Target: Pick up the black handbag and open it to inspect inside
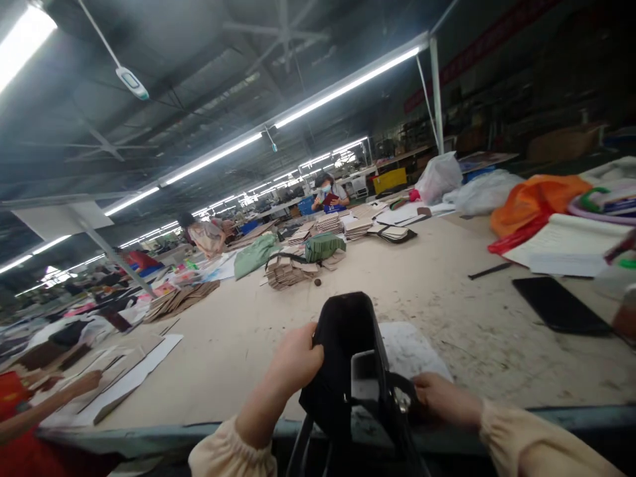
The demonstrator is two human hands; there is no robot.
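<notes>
Black bag [322, 391] is between my hands at the near edge of the table [422, 271], its open mouth stretching away from me, my left hand [294, 358] closed on its left rim, my right hand [447, 399] curled beside the strap [399, 383], grip unclear.

Right of the open notebook [571, 245] sits a purple-rimmed basket [596, 213]; left, an orange bag [539, 202]; nearer the table edge, a dark flat slab, probably a phone [561, 305].
</notes>
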